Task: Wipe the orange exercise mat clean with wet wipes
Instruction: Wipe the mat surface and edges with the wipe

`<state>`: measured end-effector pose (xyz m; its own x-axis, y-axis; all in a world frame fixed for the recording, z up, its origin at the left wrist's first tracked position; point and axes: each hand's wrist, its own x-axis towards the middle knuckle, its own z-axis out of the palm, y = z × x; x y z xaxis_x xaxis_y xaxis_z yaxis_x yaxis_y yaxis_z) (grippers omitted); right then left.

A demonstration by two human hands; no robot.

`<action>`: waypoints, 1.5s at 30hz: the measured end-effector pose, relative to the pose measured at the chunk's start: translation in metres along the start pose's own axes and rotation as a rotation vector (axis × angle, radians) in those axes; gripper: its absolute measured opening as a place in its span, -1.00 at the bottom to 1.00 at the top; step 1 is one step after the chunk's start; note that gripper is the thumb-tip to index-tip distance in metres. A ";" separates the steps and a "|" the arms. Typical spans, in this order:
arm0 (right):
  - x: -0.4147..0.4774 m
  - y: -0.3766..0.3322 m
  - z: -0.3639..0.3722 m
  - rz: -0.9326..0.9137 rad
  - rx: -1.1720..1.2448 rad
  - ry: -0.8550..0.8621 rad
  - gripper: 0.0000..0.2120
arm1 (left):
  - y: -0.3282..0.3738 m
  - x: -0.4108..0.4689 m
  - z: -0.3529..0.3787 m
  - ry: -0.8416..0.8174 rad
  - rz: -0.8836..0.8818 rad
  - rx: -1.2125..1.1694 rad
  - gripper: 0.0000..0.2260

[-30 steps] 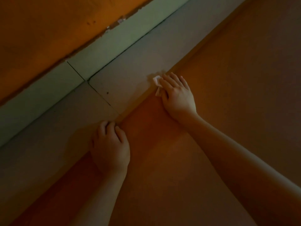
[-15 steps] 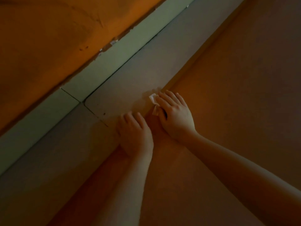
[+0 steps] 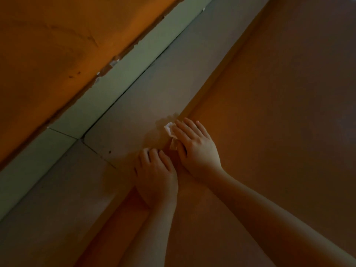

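The orange exercise mat (image 3: 269, 112) covers the right and lower part of the dim head view, its long edge running diagonally. My right hand (image 3: 196, 149) lies palm down on the mat's edge and presses a small white wet wipe (image 3: 170, 130) under its fingers; only a corner of the wipe shows. My left hand (image 3: 156, 176) sits flat right beside it on the same edge, fingers curled over onto the floor, holding nothing that I can see.
Grey floor tiles (image 3: 125, 132) border the mat on the left, with a tile seam. A pale green skirting strip (image 3: 134, 70) runs along an orange wall (image 3: 57, 54) at the upper left. A damp patch (image 3: 154, 135) shows on the tile by the wipe.
My left hand has slid along the mat's edge from well apart to right beside my right hand. The right hand and wipe have shifted slightly along the edge.
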<state>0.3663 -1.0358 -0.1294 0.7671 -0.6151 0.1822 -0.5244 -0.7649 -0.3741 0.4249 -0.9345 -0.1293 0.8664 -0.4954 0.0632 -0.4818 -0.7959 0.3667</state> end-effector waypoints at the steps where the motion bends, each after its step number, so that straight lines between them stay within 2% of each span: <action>1: 0.000 0.000 0.000 -0.001 -0.001 0.005 -0.60 | 0.000 0.000 0.000 -0.006 0.004 0.003 -0.65; 19: 0.001 0.001 0.001 -0.060 -0.001 0.008 -0.62 | 0.001 0.001 -0.003 -0.001 0.005 0.023 -0.66; 21: 0.010 0.012 -0.003 -0.206 0.007 -0.063 -0.59 | 0.001 0.001 -0.003 0.004 0.003 0.023 -0.67; 24: 0.040 0.048 -0.015 -0.556 -0.100 -0.200 -0.58 | 0.004 0.000 -0.004 0.004 -0.004 0.009 -0.64; 25: 0.054 0.062 -0.020 -0.583 -0.118 -0.189 -0.59 | 0.005 0.000 -0.004 0.007 -0.014 0.001 -0.62; 26: 0.066 0.074 -0.026 -0.527 -0.125 -0.153 -0.63 | 0.005 0.000 -0.005 0.008 -0.020 -0.009 -0.62; 29: 0.082 0.086 -0.033 -0.089 -0.078 -0.089 -0.67 | 0.003 0.000 -0.004 0.014 -0.010 -0.011 -0.62; 30: 0.079 0.080 -0.029 -0.025 -0.039 -0.057 -0.68 | 0.003 0.000 -0.004 0.018 -0.004 -0.002 -0.62; 31: 0.073 0.073 -0.024 -0.033 0.017 -0.034 -0.70 | 0.003 0.000 -0.004 0.016 -0.002 0.010 -0.61; 33: 0.057 0.064 -0.017 -0.216 0.099 -0.049 -0.69 | 0.003 0.000 -0.004 0.012 -0.011 0.018 -0.61; 35: 0.059 0.077 -0.024 -0.416 0.071 -0.149 -0.60 | 0.005 0.000 -0.005 0.008 -0.023 0.013 -0.61; 37: 0.081 0.105 -0.035 -0.502 -0.009 -0.150 -0.56 | 0.005 -0.001 -0.005 0.002 -0.030 0.009 -0.62; 38: 0.091 0.120 -0.040 -0.469 -0.038 -0.113 -0.57 | 0.005 -0.001 -0.006 -0.004 -0.037 0.006 -0.61; 42: 0.096 0.148 -0.042 -0.121 0.003 -0.025 -0.56 | 0.006 -0.001 -0.004 -0.002 -0.050 -0.003 -0.59; 45: 0.092 0.145 -0.037 -0.092 0.015 -0.007 -0.60 | 0.007 -0.001 -0.004 0.000 -0.050 -0.007 -0.59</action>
<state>0.3471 -1.2103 -0.1337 0.8144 -0.5410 0.2101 -0.4460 -0.8151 -0.3698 0.4216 -0.9381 -0.1233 0.8893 -0.4551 0.0448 -0.4372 -0.8172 0.3756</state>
